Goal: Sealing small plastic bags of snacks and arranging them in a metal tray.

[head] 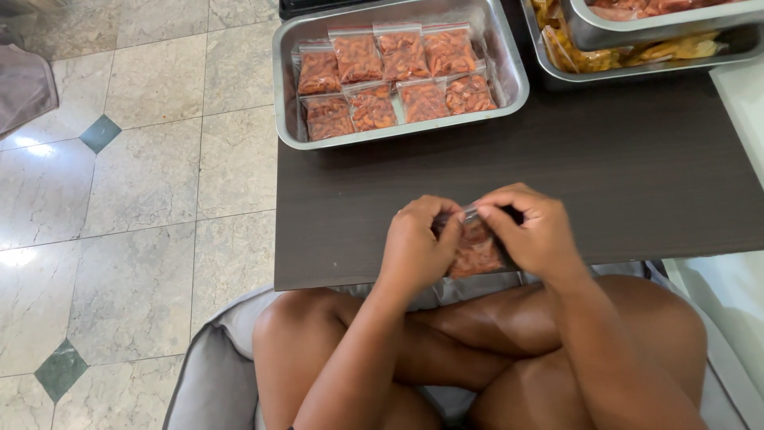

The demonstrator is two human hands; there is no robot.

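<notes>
Across the upper right of the view runs a dark brown table (621, 175), standing on a pale marble tile floor (135, 207) set with small green diamond insets. On the table's far side sits a steel tray (509, 76) holding eight small clear bags of orange-red pieces (398, 76), laid in two overlapping rows of four. To its right, a second steel tray (541, 48) holds clear bags of yellow pieces (668, 49), with another steel pan (581, 28) resting inside it that carries reddish contents.

At the table's near edge, just above the person's crossed legs, both hands meet around one small clear bag (476, 251) filled with the same orange-red pieces. The left hand (415, 247) wraps around the bag's left side, fingers curled against it, while the right hand (537, 231) pinches the top edge of the bag between thumb and fingertips. The bag stands between the two palms, partly hidden by them, well apart from the tray of finished bags.
</notes>
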